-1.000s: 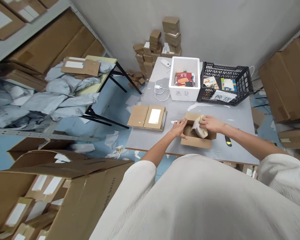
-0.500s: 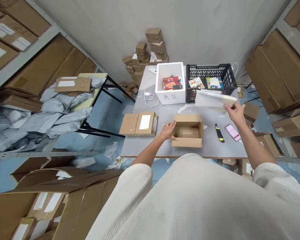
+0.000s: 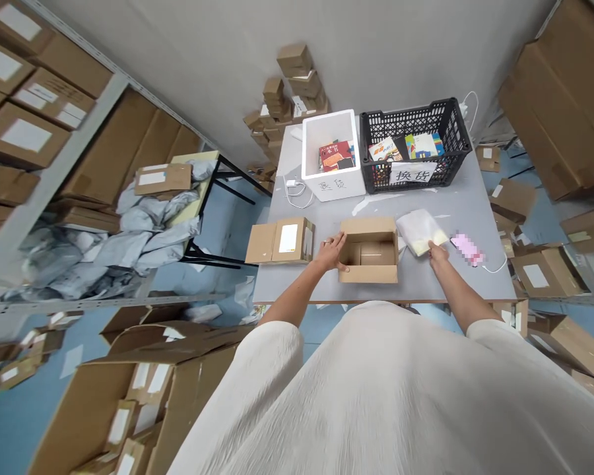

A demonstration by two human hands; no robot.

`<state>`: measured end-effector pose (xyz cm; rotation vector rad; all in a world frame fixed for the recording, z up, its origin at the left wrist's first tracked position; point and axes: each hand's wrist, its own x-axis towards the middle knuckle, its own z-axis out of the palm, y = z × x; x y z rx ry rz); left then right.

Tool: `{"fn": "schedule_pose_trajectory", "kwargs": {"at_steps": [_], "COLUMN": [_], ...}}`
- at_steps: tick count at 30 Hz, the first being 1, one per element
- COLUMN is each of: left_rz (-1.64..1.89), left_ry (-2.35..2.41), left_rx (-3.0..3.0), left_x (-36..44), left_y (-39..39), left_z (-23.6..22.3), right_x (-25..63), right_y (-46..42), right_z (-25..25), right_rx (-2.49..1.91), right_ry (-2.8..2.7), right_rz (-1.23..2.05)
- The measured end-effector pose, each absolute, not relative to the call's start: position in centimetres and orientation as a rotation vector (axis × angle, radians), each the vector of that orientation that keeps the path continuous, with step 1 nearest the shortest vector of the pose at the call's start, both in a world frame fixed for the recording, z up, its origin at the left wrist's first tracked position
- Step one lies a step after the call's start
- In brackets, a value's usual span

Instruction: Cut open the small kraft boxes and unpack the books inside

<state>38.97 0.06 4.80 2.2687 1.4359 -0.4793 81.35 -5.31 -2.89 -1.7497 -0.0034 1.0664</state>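
My left hand point(image 3: 331, 253) grips the left edge of a small open cardboard box point(image 3: 367, 274), its fingers along the back and its thumb at the front corner. The top flaps of the box stand apart, and its inside shows bare brown card. At the box's right, my right hand point(image 3: 438, 254) pinches the lower right corner of a white packet in clear, wrinkled wrapping point(image 3: 418, 229). The packet lies low over the tabletop; what is inside cannot be made out. A phone point(image 3: 468, 249) lies right of that hand.
A closed cardboard box point(image 3: 287, 239) lies left on the grey table point(image 3: 321, 287). Behind stand a white foam box point(image 3: 337, 187) and a black plastic crate point(image 3: 443, 173), both holding books. Grey parcels point(image 3: 113, 244) fill the left side, and a large carton point(image 3: 198, 389) stands at lower left.
My right hand has brought the white packet down from in front of the crate to beside the open box. The utility knife no longer shows. My left hand keeps its hold.
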Motion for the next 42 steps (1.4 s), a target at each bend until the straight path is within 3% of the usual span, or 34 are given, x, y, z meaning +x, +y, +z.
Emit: {"fn": "schedule_pose_trajectory", "kwargs": {"at_steps": [6, 14, 23, 28, 36, 42], "left_rz": [-0.530, -0.385, 0.176, 0.535, 0.164, 0.341], "left_ry": [1.433, 1.514, 1.731, 1.535, 1.175, 1.124], "left_rx": [2.291, 2.261, 1.941, 1.638, 1.993, 1.818], "left_x": [39.4, 39.5, 37.1, 36.0, 34.9, 34.7], "left_y": [-0.4, -2.1, -5.3, -5.9, -6.1, -4.8], "left_z": [5.5, 5.1, 4.5, 4.2, 4.9, 4.4], "right_x": [80.6, 78.4, 75.4, 74.4, 75.0, 75.6], "right_y": [-6.3, -10.5, -8.8, -8.3, -8.6, -9.1], "right_z": [-4.5, -2.4, 2.3, 3.7, 4.8, 5.6], "right_rx": [-1.838, -1.834, -1.691, -1.632, -1.650, -1.601], "right_ry": [0.136, -0.097, -0.763, -0.847, -0.924, -1.031], "right_rz": [1.146, 1.207, 1.238, 1.338, 1.496, 1.536]}}
